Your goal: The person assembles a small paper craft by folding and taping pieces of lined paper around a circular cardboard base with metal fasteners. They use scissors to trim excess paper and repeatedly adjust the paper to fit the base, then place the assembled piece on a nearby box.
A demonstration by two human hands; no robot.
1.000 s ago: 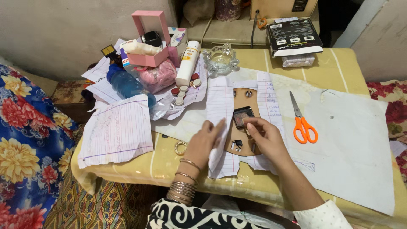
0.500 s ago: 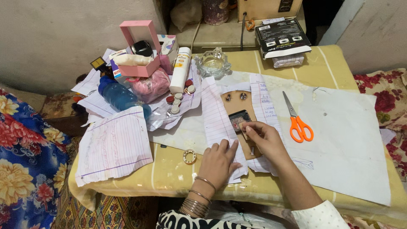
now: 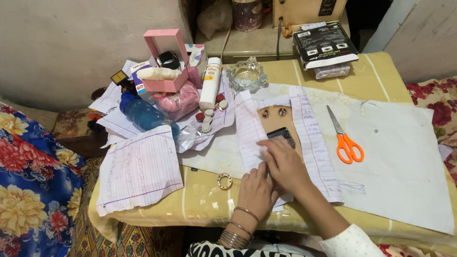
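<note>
Pressing down together, both hands now lie on the work at the near edge of the desk (image 3: 395, 71). The left hand (image 3: 257, 190) rests flat, fingers spread, on the lower end of a strip of lined paper (image 3: 250, 128). The right hand (image 3: 284, 164) lies palm-down beside it, touching it, over the brown cardboard piece (image 3: 276, 124); whether it holds anything underneath cannot be told.

Compared with the frame half a second earlier, the right hand has shifted left and lowered: then its fingertips pinched a small tan piece at the dark square part (image 3: 282, 134), whereas now that part is half covered and no pinch shows. The left hand has moved in against the right. This suggests that the small piece has been set down and is being pressed in place, though the contact itself is hidden.

A second paper strip (image 3: 314, 138) flanks the cardboard on the right. Two metal studs (image 3: 273, 113) sit at the cardboard's far end. Orange scissors (image 3: 347, 140) lie well apart on a white sheet (image 3: 404, 166). A small ring (image 3: 224, 181) lies just left of the left hand. A blue bottle (image 3: 143, 114) and a pink box (image 3: 164, 71) stand at the far left.
</note>
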